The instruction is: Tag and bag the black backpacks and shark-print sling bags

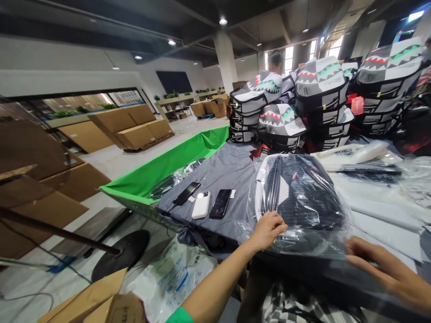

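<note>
On grey-covered surface (215,172): black backpack (299,193) in clear plastic bag (303,233). Left hand (267,231), fingers bunched on film; right hand (384,269), fingers spread near bag edge; grip unclear on both.

Bright, fairly even indoor light: daylight from the windows (288,59) just right of the concrete column (225,58), plus ceiling spotlights (222,20). Glare streaks the clear plastic bag (301,224). Shadows soft; fisheye bowing at frame edges.

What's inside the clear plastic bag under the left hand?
A dark striped backpack with a white edge shows through the clear plastic bag; glare hides its details, and its underside is covered.
</note>
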Action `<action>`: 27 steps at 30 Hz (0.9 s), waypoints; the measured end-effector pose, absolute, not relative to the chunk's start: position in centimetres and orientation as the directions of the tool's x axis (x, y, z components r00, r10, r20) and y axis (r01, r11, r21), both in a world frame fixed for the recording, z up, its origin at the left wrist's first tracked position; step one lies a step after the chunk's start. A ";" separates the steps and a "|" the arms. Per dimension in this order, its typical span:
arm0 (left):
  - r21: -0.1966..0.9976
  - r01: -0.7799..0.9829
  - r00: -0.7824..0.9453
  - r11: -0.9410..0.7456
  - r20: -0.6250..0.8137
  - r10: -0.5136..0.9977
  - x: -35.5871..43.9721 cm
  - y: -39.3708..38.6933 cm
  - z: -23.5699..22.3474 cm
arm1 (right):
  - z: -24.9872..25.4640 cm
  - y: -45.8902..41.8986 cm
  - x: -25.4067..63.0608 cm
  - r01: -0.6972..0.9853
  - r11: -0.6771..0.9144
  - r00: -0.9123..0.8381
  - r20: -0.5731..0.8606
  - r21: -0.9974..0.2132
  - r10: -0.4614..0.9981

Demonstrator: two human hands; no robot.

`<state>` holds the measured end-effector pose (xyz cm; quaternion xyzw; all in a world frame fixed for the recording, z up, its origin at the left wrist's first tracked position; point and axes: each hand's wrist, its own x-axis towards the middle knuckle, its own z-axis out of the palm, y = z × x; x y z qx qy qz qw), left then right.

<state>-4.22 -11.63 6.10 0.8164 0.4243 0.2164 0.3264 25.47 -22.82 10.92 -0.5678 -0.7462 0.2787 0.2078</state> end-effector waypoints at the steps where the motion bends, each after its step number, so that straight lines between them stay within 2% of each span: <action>1: 0.720 0.548 0.546 -0.425 0.076 0.834 -4.2 -11.6 6.1 | 11.9 -21.0 24.5 0.705 0.255 -0.399 -0.073 -0.661 0.914; 3: 0.728 0.539 0.549 -0.423 0.077 0.832 -4.1 -11.6 6.1 | 13.4 -17.4 22.7 0.706 0.381 -0.559 -0.140 -0.597 0.817; 5: 0.733 0.532 0.550 -0.423 0.081 0.831 -4.1 -11.5 6.2 | 14.1 -14.4 21.4 0.745 0.481 -0.608 -0.171 -0.462 0.776; 7: 0.737 0.527 0.549 -0.422 0.084 0.832 -4.1 -11.6 6.2 | 14.0 -12.3 21.3 0.806 0.497 -0.567 -0.180 -0.320 0.804; 9: 0.741 0.521 0.549 -0.424 0.089 0.831 -4.2 -11.6 6.2 | 13.4 -11.3 22.0 0.871 0.424 -0.468 -0.158 -0.248 0.869; 12: 0.741 0.517 0.550 -0.428 0.096 0.830 -4.4 -11.6 6.1 | 12.4 -11.6 23.2 0.928 0.267 -0.288 -0.047 -0.261 0.956; 15: 0.732 0.520 0.557 -0.440 0.099 0.824 -4.3 -11.5 5.9 | 11.6 -13.5 22.5 0.915 0.302 -0.298 0.056 -0.269 0.953; 18: 0.715 0.530 0.565 -0.457 0.104 0.818 -4.3 -11.4 5.9 | 10.8 -15.1 20.5 0.890 0.425 -0.423 0.045 -0.166 0.905; 21: 0.702 0.508 0.605 -0.499 0.122 0.787 -5.1 -11.6 6.4 | 10.7 -15.3 19.2 0.903 0.422 -0.424 0.000 -0.084 0.906; 24: 0.620 0.521 0.626 -0.586 0.190 0.757 -7.2 -12.1 7.1 | 10.6 -14.6 19.1 0.909 0.408 -0.412 -0.038 -0.088 0.910; 27: 0.513 0.612 0.574 -0.602 0.235 0.785 -9.6 -12.5 7.3 | 9.8 -14.3 19.5 0.908 0.400 -0.401 0.014 -0.127 0.916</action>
